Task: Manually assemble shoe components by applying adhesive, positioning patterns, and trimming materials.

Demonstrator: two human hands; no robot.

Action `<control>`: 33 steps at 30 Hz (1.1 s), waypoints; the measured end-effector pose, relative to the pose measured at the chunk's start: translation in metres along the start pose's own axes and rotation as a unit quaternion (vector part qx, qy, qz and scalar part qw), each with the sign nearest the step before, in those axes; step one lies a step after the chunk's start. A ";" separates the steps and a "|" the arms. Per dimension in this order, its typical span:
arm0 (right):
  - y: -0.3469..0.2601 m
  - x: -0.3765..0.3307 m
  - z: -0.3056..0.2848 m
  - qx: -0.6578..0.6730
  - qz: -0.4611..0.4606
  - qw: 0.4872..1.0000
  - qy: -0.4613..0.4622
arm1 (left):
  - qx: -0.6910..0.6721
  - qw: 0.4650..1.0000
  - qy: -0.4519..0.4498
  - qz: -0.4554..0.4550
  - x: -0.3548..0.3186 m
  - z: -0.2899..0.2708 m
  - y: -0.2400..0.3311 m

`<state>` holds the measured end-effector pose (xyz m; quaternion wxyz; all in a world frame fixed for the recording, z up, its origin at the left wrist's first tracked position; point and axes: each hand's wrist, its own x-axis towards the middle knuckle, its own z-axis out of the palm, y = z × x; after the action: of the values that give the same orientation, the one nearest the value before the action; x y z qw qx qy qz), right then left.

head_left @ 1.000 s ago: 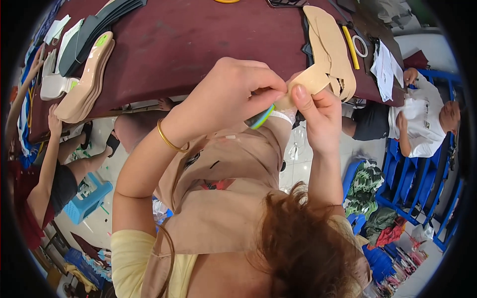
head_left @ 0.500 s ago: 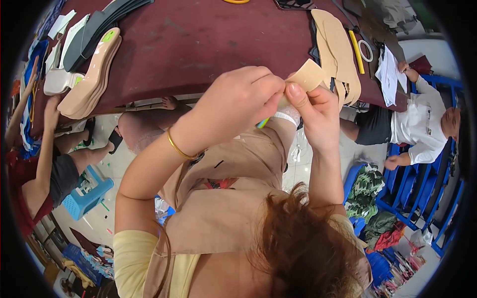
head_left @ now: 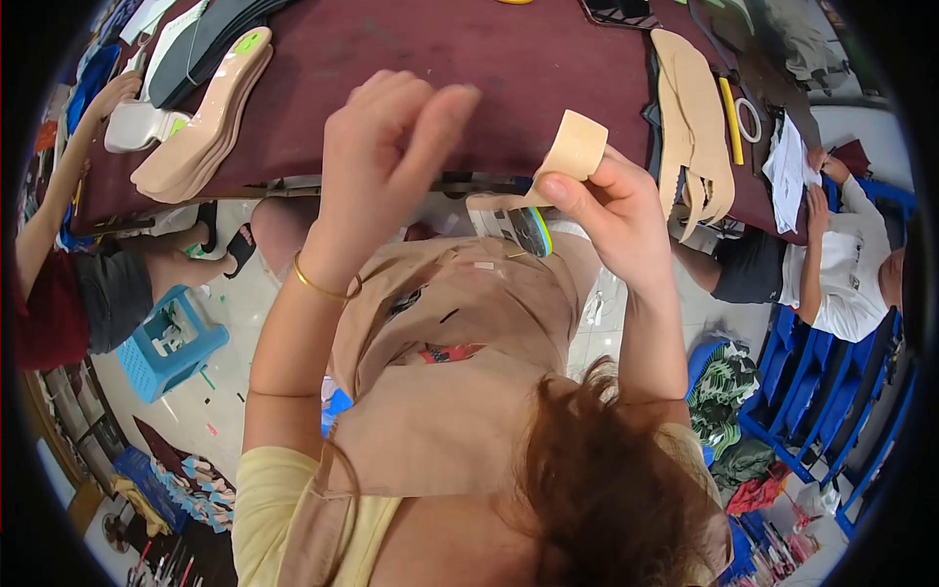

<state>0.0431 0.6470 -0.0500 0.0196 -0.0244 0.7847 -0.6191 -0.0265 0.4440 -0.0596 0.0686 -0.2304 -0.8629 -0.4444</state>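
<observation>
A beige strip (head_left: 572,147) of thin sheet material is pinched between the thumb and fingers of my right hand (head_left: 611,201). Its upper end stands above the fingers and the rest bends down to the left over my lap. My left hand (head_left: 391,142) is raised to the left, apart from the strip. Its fingers are loosely curled, the thumb stretched away from them, and nothing shows in it. A dark rounded piece with a bright green and blue edge (head_left: 533,232) lies below the strip, partly covered by it.
The dark red table (head_left: 391,59) spans the far side. Stacked beige insole shapes (head_left: 210,122) lie at left, beige cut pieces (head_left: 685,117) at right beside a yellow rod (head_left: 731,117) and a tape ring (head_left: 748,119). People sit at both sides; a blue stool (head_left: 171,342) stands at left.
My left hand has come off the strip and moved up and left. My right hand still holds the strip, which shows more of its length. The view has shifted slightly.
</observation>
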 end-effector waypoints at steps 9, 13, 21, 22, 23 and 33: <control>0.010 0.013 0.020 -0.025 0.054 0.997 0.047 | -0.082 0.982 -0.014 0.168 -0.002 0.010 0.009; 0.009 0.020 0.022 -0.057 0.023 0.997 0.039 | -0.063 0.983 -0.022 0.171 -0.003 0.011 0.006; 0.000 0.028 0.015 -0.143 0.056 0.987 -0.040 | 0.105 0.962 -0.106 0.231 0.008 0.003 0.009; 0.001 0.029 0.016 -0.163 0.071 0.983 -0.046 | 0.105 0.963 -0.096 0.231 0.007 0.003 0.010; 0.001 0.029 0.016 -0.145 0.063 0.987 -0.030 | 0.148 0.954 -0.116 0.233 0.005 0.005 0.012; -0.011 0.021 0.008 0.124 0.121 0.978 -0.114 | -0.078 0.986 0.108 -0.096 0.029 0.007 -0.035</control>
<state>0.0227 0.6353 -0.0410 0.1869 0.0026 0.6916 -0.6977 -0.0677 0.4423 -0.0797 0.0999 -0.1020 -0.8312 -0.5374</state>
